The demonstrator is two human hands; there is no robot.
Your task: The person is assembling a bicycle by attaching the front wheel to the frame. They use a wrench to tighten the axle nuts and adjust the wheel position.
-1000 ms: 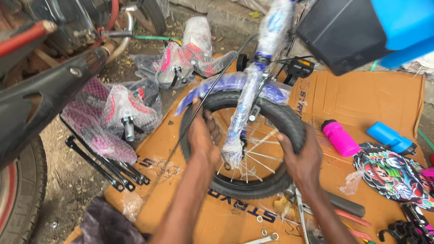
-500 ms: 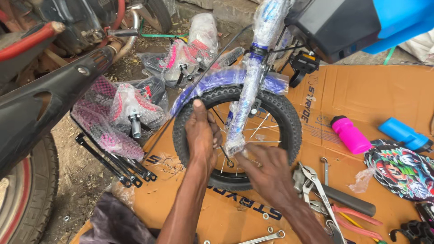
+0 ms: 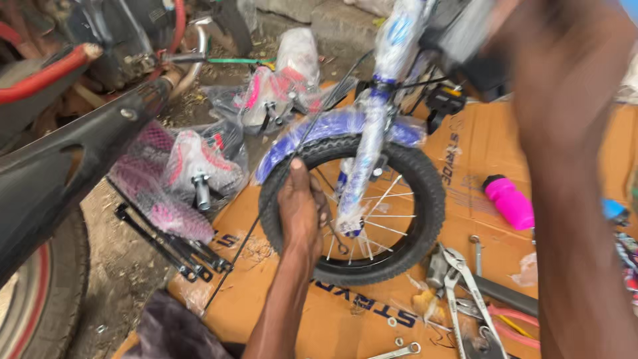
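Wheel (image 3: 399, 219) stands on cardboard (image 3: 485, 143), bottle (image 3: 508, 201) right.

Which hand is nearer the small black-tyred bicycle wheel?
Left. The left hand grips the small black-tyred bicycle wheel at its left rim; the right arm is raised, blurred, right of the wheel, its hand unseen.

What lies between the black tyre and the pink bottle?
In the head view, only bare brown cardboard lies between the black tyre and the pink bottle.
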